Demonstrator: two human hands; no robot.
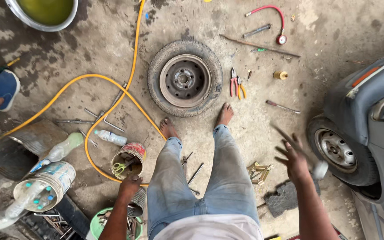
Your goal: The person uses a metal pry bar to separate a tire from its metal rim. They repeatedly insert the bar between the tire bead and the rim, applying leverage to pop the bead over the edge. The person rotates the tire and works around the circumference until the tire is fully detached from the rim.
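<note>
Down low, the left hand (129, 184) reaches into a cluster of containers, fingers curled together over the rim of a small metal tin (136, 202); whether they are clamped on anything inside I cannot tell, since the hand covers the opening. Just beyond the fingertips stands a rusty open can (130, 158) with green-handled scissors (120, 168) in it: probably light, thin-walled and sharp at the cut edge, best taken by its side wall. Nearer the body, under the wrist, a green bucket (95, 224) holds more tools, too cluttered to sort out.

The right hand (295, 161) is raised with fingers spread apart and holds nothing; it is motion-blurred, and a pale blurred object (321, 170) just beside it cannot be identified. Below it lie brass fittings (259, 172) and a dark rubber block (283, 199).

Well ahead of both hands, past the bare feet, a car wheel (185, 78) lies flat: likely heavy and stiff, gripped by the tyre's edge. A yellow hose (112, 104) loops left of it. The vehicle (374, 120) on the right is cut off.
</note>
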